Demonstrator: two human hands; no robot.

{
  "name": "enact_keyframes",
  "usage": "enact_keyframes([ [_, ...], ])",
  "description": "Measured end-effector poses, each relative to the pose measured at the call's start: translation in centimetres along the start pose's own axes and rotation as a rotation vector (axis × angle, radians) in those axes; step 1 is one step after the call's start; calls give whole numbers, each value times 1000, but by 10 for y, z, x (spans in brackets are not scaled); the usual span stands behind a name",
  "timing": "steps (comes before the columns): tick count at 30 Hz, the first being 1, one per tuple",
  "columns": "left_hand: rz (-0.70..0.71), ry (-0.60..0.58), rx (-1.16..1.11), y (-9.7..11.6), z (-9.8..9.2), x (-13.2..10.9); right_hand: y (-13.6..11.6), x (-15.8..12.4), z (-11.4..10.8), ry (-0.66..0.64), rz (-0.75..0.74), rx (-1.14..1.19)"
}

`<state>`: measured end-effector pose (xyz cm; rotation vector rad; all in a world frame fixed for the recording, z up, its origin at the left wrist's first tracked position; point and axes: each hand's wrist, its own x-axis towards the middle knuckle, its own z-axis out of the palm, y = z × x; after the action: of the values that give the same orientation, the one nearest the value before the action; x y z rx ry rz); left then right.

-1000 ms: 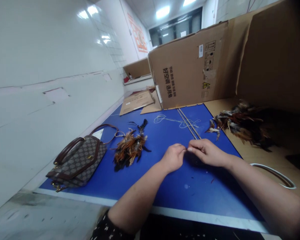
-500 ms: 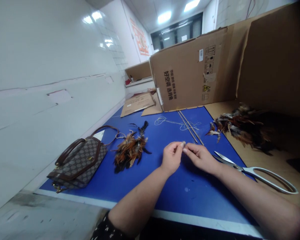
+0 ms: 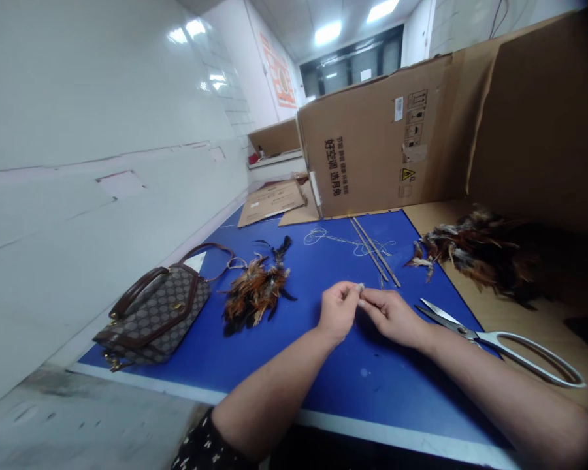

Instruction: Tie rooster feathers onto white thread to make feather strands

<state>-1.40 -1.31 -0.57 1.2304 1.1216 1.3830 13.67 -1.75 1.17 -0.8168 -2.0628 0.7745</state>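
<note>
Over the blue mat (image 3: 294, 359) my left hand (image 3: 337, 309) and my right hand (image 3: 391, 314) meet at the fingertips. Both are closed in a pinch. Between the left thumb and fingers a tiny pale tip (image 3: 360, 287) shows, too small to name; the rest is hidden by the fingers. Left of my hands lies a bunch of brown and black feathers (image 3: 255, 292). Just beyond the hands are two thin sticks (image 3: 375, 251) and a loose tangle of pale thread (image 3: 347, 240). A pair of scissors (image 3: 475, 334) lies beside my right forearm, its blades apart.
A patterned handbag (image 3: 161, 316) stands at the left by the white wall. A large cardboard box (image 3: 372, 143) closes off the back, with flat cardboard (image 3: 269, 201) next to it. More dark feathers (image 3: 485, 254) lie on the wooden surface (image 3: 524, 333) at the right.
The view has shifted slightly. My hands stay together in nearly the same place, with a small shift of the fingers; the other things have not moved.
</note>
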Motion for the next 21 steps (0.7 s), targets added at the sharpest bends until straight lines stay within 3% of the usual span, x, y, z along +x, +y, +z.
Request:
enact_keyframes([
  [4, 93, -139, 186, 1, -9, 7, 3, 0, -10, -60, -14, -84],
  [8, 356, -433, 526, 8, -23, 13, 7, 0, -29, -123, -1, -216],
  [11, 459, -686, 532, 16, -28, 12, 11, 1, -39, -143, 34, -194],
  [13, 414, -757, 448, 21, -28, 10, 12, 2, -42, -146, 79, -109],
  [15, 282, -690, 327, 24, -26, 8, 11, 4, -42, -98, 129, 6],
  [18, 63, -466, 85, 24, -21, 5, 5, 5, -36, 66, 170, 141],
  [21, 1, -271, -86, 19, -13, 4, -2, 4, -26, 177, 178, 177],
])
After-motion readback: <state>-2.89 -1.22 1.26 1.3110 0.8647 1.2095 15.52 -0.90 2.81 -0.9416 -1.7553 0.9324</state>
